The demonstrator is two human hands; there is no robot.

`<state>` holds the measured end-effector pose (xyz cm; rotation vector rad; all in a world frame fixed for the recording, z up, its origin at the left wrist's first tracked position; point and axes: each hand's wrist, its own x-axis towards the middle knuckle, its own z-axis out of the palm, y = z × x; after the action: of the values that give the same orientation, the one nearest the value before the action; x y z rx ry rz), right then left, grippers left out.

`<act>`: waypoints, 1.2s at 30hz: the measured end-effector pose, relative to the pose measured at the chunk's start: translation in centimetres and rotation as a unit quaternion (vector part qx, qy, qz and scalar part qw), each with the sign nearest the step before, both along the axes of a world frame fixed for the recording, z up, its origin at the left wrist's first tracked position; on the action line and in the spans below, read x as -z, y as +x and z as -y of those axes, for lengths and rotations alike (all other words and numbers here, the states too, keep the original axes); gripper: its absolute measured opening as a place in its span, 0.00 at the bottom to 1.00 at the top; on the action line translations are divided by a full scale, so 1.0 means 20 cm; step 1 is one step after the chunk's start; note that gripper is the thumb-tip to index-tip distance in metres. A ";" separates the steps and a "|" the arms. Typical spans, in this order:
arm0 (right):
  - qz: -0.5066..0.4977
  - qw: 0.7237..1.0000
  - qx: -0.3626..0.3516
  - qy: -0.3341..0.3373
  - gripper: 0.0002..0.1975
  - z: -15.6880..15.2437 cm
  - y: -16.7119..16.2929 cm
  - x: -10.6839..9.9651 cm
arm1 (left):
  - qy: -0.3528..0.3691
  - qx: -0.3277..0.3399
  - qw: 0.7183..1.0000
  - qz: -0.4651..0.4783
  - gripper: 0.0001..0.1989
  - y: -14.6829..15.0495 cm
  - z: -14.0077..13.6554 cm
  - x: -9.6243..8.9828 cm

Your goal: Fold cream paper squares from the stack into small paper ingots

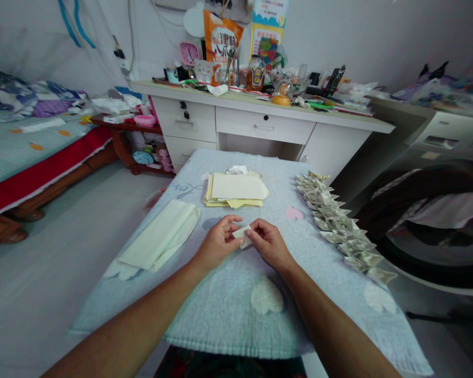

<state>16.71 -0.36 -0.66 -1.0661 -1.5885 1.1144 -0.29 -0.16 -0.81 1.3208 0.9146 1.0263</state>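
A small folded piece of pale paper (242, 234) is pinched between my two hands over the middle of the table. My left hand (220, 239) grips its left side between thumb and fingers. On the right side, the thumb and fingers of my right hand (268, 241) are closed on it. Just beyond my hands lies a stack of cream and yellow paper sheets (236, 187). To the left rests a long folded pale green cloth or sheet (159, 236). Rows of folded paper pieces with pointed ends (336, 220) line the right edge.
A light blue cloth (224, 304) covers the table. Crumpled white paper (237, 169) sits behind the stack. A cluttered white desk (189, 118) stands beyond, a bed (43, 152) to the left and a front-loading washing machine (437, 173) to the right.
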 end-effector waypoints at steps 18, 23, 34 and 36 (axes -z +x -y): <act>-0.026 0.999 -0.027 0.009 0.12 0.01 0.00 -0.02 | 0.076 0.000 0.980 -0.185 0.13 -0.01 0.00 0.01; -0.020 0.999 -0.029 0.028 0.11 0.01 0.01 -0.02 | 0.089 0.008 0.976 -0.199 0.12 -0.01 0.00 0.02; -0.081 0.995 -0.039 -0.033 0.13 0.01 0.00 -0.03 | 0.066 -0.002 0.985 -0.160 0.11 -0.02 0.00 0.01; -0.080 0.994 -0.057 -0.047 0.14 0.00 0.00 -0.02 | 0.061 -0.007 0.988 -0.144 0.12 -0.02 -0.01 0.02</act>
<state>16.63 -0.43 -0.25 -0.9306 -1.4977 1.3289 -0.77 0.04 -1.13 1.5957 1.0908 0.9285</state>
